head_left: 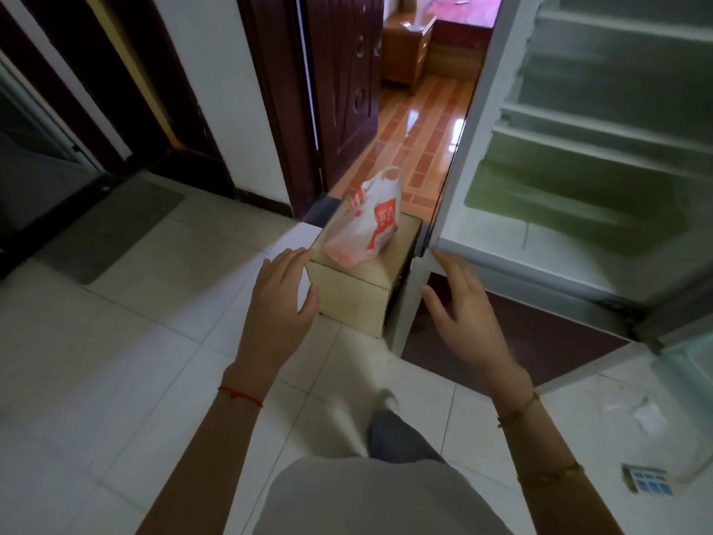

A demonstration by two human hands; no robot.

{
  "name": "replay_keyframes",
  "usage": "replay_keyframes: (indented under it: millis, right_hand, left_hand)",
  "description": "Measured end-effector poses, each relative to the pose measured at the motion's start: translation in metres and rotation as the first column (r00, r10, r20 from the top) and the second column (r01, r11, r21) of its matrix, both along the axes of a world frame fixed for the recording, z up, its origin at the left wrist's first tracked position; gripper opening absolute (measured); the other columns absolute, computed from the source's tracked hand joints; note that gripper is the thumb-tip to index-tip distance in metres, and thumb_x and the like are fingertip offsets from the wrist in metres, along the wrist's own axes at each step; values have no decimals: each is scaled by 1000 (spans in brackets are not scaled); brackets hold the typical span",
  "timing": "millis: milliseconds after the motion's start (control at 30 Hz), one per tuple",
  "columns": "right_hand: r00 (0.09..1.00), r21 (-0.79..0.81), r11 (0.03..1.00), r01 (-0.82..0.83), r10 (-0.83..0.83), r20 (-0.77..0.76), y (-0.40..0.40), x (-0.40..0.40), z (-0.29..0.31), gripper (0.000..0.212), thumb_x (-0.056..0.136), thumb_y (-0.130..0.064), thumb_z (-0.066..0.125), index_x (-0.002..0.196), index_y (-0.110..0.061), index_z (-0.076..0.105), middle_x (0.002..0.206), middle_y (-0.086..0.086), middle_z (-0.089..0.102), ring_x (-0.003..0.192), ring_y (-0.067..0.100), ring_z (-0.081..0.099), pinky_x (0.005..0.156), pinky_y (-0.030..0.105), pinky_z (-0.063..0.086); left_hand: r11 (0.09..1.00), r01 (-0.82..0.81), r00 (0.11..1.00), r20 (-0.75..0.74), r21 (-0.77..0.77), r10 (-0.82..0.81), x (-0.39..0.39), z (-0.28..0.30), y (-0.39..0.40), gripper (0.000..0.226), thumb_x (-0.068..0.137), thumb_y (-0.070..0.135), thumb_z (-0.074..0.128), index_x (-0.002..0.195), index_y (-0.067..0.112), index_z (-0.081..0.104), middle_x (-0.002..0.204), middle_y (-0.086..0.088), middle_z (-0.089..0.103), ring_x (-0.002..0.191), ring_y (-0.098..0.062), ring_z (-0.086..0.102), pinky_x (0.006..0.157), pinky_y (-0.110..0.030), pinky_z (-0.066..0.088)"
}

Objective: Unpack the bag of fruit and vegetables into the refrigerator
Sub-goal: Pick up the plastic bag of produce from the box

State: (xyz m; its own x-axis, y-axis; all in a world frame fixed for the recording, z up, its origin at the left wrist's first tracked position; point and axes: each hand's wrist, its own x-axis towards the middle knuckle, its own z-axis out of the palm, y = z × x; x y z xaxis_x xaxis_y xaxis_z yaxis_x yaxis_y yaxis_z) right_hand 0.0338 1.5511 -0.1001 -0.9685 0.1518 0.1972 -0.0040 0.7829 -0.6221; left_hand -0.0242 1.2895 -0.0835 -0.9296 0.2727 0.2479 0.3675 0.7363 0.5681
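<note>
Closed bag (364, 222) atop box (353, 295), contents hidden; left hand (283, 291) and right hand (461, 307) spread, empty.

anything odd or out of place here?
Minor: the bag leans tilted on the box, not upright. Litter on the floor at right: a crumpled scrap and a small blue-and-white pack. Nothing spilled.

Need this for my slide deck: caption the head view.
Open hands, left and right, reach toward plastic bag on box beside open refrigerator.
</note>
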Motion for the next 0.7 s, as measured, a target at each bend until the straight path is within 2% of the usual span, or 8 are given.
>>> replay_keyframes:
  millis: [200, 300, 367, 433, 467, 600, 700]
  right_hand:
    - [999, -31, 999, -21, 22, 28, -4, -87, -15, 56, 100, -39, 47, 150, -16, 34, 153, 5, 39, 143, 20, 34, 116, 46, 33]
    - [999, -40, 999, -28, 29, 16, 0, -137, -22, 53, 101, -37, 47, 148, -14, 36, 148, 5, 43, 135, 20, 41, 112, 44, 39]
    - [1000, -47, 999, -20, 20, -3, 5, -171, -26, 51, 101, -34, 49, 146, -12, 38, 145, 5, 45, 132, 15, 42, 112, 36, 38]
    - [1000, -62, 998, -6, 6, -1, 11, -206, -29, 50, 101, -31, 50, 146, -13, 38, 145, 4, 45, 130, 5, 38, 109, 23, 31]
    - [1000, -66, 998, 3, -3, 3, 14, -224, -31, 50, 101, -30, 50, 146, -13, 37, 145, 4, 45, 131, 4, 36, 109, 21, 29]
    - [999, -45, 999, 28, -26, 45, 30, -291, -37, 53, 102, -28, 48, 149, -9, 34, 152, 8, 40, 142, 22, 34, 119, 40, 29]
    - [998, -58, 997, 42, -39, 56, 40, -333, -42, 52, 102, -32, 47, 149, -11, 35, 151, 7, 40, 140, 23, 37, 118, 41, 31]
  left_hand:
    - [1000, 5, 1000, -14, -2, -5, -80, -16, 4, 46, 98, 11, 56, 143, 3, 49, 144, -14, 54, 137, -28, 47, 116, -47, 36]
    - [1000, 10, 1000, -16, -19, -10, -126, -26, 12, 46, 98, 14, 57, 143, 4, 49, 144, -14, 55, 136, -27, 48, 116, -37, 34]
    - [999, 19, 1000, -20, -29, -19, -157, -32, 20, 45, 98, 16, 58, 141, 5, 51, 141, -14, 57, 133, -27, 51, 112, -30, 32]
    - [999, 24, 999, -22, -34, -25, -189, -36, 29, 44, 98, 17, 58, 140, 6, 53, 137, -14, 60, 129, -28, 54, 107, -27, 31]
    - [999, 26, 999, -18, -38, -26, -205, -38, 34, 43, 97, 17, 59, 139, 6, 54, 136, -14, 61, 127, -29, 56, 105, -27, 32]
    - [997, 56, 998, 37, -58, -54, -266, -52, 59, 44, 95, 18, 63, 136, 4, 57, 129, -16, 65, 120, -30, 60, 101, -29, 39]
    - [996, 80, 992, 99, -44, -76, -305, -65, 77, 46, 95, 23, 63, 137, 8, 56, 130, -12, 65, 118, -27, 59, 102, -35, 47]
